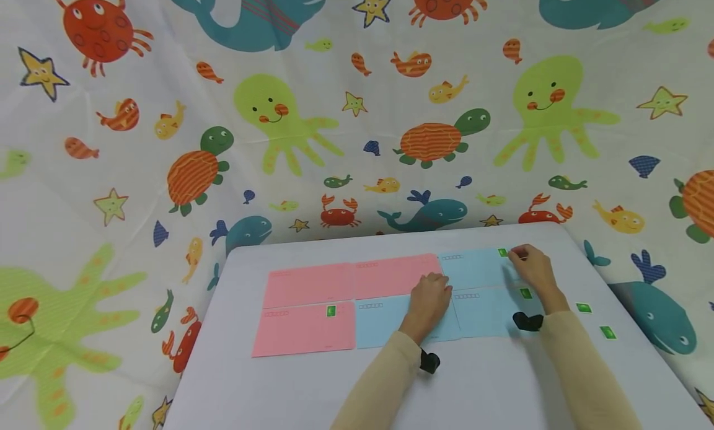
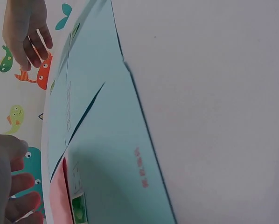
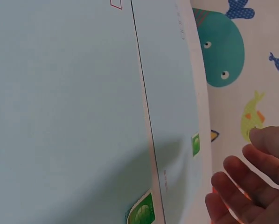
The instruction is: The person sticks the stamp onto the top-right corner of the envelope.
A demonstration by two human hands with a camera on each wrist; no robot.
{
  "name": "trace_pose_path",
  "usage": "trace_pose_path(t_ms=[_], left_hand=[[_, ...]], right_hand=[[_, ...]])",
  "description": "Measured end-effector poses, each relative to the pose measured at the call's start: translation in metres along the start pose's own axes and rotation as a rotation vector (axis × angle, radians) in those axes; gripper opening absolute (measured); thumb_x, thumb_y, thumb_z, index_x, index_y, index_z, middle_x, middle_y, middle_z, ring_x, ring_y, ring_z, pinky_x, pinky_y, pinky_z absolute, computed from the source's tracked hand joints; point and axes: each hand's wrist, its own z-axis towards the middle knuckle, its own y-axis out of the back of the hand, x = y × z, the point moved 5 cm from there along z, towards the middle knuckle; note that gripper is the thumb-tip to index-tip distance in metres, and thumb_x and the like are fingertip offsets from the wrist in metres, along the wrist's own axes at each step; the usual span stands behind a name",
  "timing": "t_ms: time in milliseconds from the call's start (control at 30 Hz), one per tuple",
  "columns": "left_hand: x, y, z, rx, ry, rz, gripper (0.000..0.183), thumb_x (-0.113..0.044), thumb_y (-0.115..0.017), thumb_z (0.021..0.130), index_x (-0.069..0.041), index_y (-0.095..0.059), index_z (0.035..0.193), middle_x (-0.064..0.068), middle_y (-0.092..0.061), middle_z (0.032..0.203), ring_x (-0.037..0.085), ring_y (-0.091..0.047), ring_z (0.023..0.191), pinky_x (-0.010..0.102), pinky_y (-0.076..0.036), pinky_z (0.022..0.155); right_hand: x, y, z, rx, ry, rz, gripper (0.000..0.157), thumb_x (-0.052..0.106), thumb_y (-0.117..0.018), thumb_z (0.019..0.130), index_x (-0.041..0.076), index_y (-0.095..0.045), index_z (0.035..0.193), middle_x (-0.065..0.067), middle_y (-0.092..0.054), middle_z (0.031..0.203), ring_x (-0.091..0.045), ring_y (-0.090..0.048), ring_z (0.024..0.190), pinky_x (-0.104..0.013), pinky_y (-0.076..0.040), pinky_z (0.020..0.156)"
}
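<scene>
Pink and blue envelopes lie in two rows. My right hand (image 1: 532,269) hovers beside the green stamp (image 1: 502,252) on the far right blue envelope (image 1: 474,270); in the right wrist view its fingers (image 3: 235,186) are loosely bent, with nothing between them. My left hand (image 1: 429,303) is over the near middle blue envelope (image 1: 379,321), fingers relaxed toward the far pink envelope (image 1: 390,278). The left wrist view shows a stamp (image 2: 79,209) on that blue envelope, hidden by the hand from above. Another stamp (image 1: 525,293) sits on the near right blue envelope (image 1: 482,312).
Two loose green stamps, one farther back (image 1: 584,308) and one nearer (image 1: 608,333), lie on the white table (image 1: 301,393) at right. At left, a near pink envelope (image 1: 301,334) bears a stamp (image 1: 331,311). A cloth printed with sea animals (image 1: 440,142) hangs behind the table.
</scene>
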Motion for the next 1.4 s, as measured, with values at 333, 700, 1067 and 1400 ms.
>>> trace_pose_path(t_ms=[333, 700, 1067, 1400], left_hand=[[0.026, 0.018, -0.009, -0.025, 0.078, -0.065, 0.031, -0.028, -0.061, 0.100, -0.012, -0.071, 0.125, 0.003, -0.071, 0.129, 0.017, -0.067, 0.120, 0.031, -0.057, 0.098], [0.064, 0.038, -0.026, -0.107, 0.151, -0.052, 0.033, -0.026, -0.066, 0.097, -0.006, -0.070, 0.122, 0.010, -0.070, 0.128, 0.025, -0.065, 0.124, 0.041, -0.051, 0.106], [0.103, 0.056, -0.041, -0.072, 0.242, -0.057, 0.036, -0.025, -0.063, 0.099, 0.000, -0.067, 0.125, 0.018, -0.065, 0.133, 0.034, -0.059, 0.130, 0.049, -0.047, 0.110], [0.134, 0.058, -0.052, -0.035, 0.301, -0.075, 0.040, -0.026, -0.058, 0.101, 0.002, -0.063, 0.130, 0.022, -0.059, 0.140, 0.038, -0.052, 0.137, 0.052, -0.041, 0.115]], right_hand=[[-0.006, 0.014, -0.014, -0.012, -0.041, -0.006, 0.051, 0.033, -0.044, 0.106, -0.009, -0.049, 0.135, -0.034, -0.051, 0.133, -0.046, -0.050, 0.117, -0.062, -0.046, 0.102], [-0.019, 0.029, -0.027, -0.052, -0.072, -0.014, 0.054, 0.033, -0.044, 0.105, -0.011, -0.047, 0.137, -0.034, -0.049, 0.130, -0.047, -0.048, 0.114, -0.062, -0.046, 0.100], [-0.038, 0.042, -0.038, -0.093, -0.108, -0.028, 0.055, 0.032, -0.045, 0.105, -0.012, -0.046, 0.137, -0.034, -0.051, 0.126, -0.047, -0.049, 0.111, -0.060, -0.047, 0.094], [-0.048, 0.048, -0.044, -0.063, -0.177, 0.007, 0.053, 0.029, -0.040, 0.107, -0.012, -0.040, 0.141, -0.036, -0.045, 0.135, -0.048, -0.046, 0.116, -0.061, -0.048, 0.099]])
